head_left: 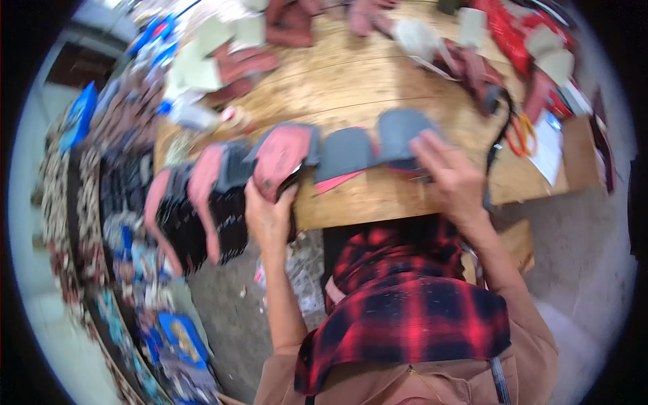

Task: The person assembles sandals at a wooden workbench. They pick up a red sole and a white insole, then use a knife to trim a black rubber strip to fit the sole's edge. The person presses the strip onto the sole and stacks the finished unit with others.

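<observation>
Pink piece (283, 152) held near table edge (378, 214); open wood (351, 81) beyond.

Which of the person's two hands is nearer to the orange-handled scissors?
The right. The right hand is left of the scissors, by the rightmost grey piece; the left hand is much farther left, at a pink-and-grey piece.

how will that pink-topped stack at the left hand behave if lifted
Probably bendy: the pink-topped stack seems to curve down past the edge of the table at the left hand. Its layers may slide apart, since grey ones jut out unevenly beneath the pink.
</observation>
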A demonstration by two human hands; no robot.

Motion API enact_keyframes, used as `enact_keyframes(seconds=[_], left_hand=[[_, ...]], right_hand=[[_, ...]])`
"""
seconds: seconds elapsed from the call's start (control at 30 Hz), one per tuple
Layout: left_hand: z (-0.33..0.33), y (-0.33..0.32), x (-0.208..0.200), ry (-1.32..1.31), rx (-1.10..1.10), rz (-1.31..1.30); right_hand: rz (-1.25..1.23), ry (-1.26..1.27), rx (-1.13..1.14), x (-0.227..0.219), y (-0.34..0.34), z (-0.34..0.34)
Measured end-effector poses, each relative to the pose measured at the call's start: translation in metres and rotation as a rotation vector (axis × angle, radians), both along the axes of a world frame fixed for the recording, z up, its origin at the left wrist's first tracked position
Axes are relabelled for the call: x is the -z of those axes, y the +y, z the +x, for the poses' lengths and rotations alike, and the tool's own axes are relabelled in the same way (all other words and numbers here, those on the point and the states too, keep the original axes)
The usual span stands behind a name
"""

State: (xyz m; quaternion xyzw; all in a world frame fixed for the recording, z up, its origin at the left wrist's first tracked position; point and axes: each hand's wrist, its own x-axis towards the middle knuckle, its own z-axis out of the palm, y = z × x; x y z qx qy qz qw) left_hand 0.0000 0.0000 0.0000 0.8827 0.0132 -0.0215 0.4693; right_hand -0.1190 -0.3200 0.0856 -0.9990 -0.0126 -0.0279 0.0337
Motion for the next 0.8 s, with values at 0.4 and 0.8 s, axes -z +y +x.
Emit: enact_keyframes(seconds=[0.4, 0.8], left_hand=[[0.072, 0.039, -0.073, -0.231, 0.031, 0.409], [0.004, -0.120, -0.117, -0.243, 0.949, -0.167]], right_hand=[[0.170, -0.829, 0.538, -0.030, -0.100, 0.043], [0.877, -1.045, 0.408, -0.034, -0.119, 0.017]])
